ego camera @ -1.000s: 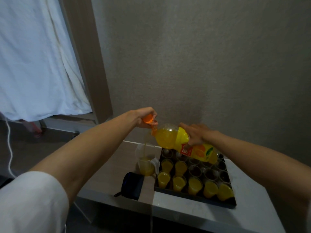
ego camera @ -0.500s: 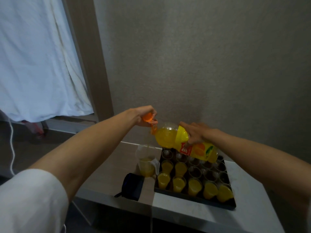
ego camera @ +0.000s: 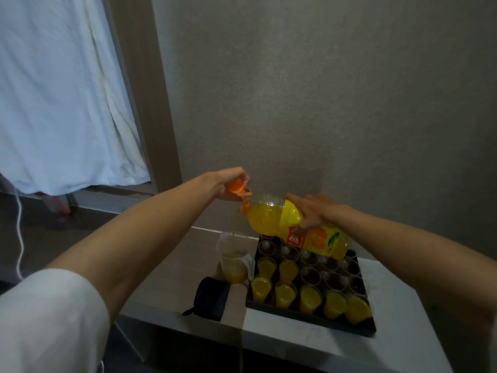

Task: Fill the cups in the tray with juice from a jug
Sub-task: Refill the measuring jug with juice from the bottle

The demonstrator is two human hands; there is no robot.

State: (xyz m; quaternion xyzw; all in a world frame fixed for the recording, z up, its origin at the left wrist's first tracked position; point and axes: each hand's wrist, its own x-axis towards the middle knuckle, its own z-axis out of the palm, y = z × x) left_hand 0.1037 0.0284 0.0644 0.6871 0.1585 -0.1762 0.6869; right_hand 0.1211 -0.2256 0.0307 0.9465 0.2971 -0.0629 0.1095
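My right hand (ego camera: pixel 313 211) grips a yellow juice bottle (ego camera: pixel 295 230), tipped with its neck to the left above the tray. A thin stream of juice falls from the neck into a clear jug (ego camera: pixel 234 261) that stands left of the tray, partly filled. My left hand (ego camera: pixel 230 184) holds the orange bottle cap (ego camera: pixel 236 185) just above the bottle's neck. The black tray (ego camera: pixel 309 317) holds several small clear cups: those in the front row (ego camera: pixel 309 298) and a few behind them on the left are full of juice, and the others look empty.
A dark pouch (ego camera: pixel 212 297) lies on the table (ego camera: pixel 403 345) in front of the jug. A grey wall stands right behind the table. A white curtain (ego camera: pixel 59 98) hangs at the left, with a white cord (ego camera: pixel 19 238) below it.
The bottle has tipped a little further and the stream into the jug goes on. Both hands keep their hold; the view has shifted slightly.
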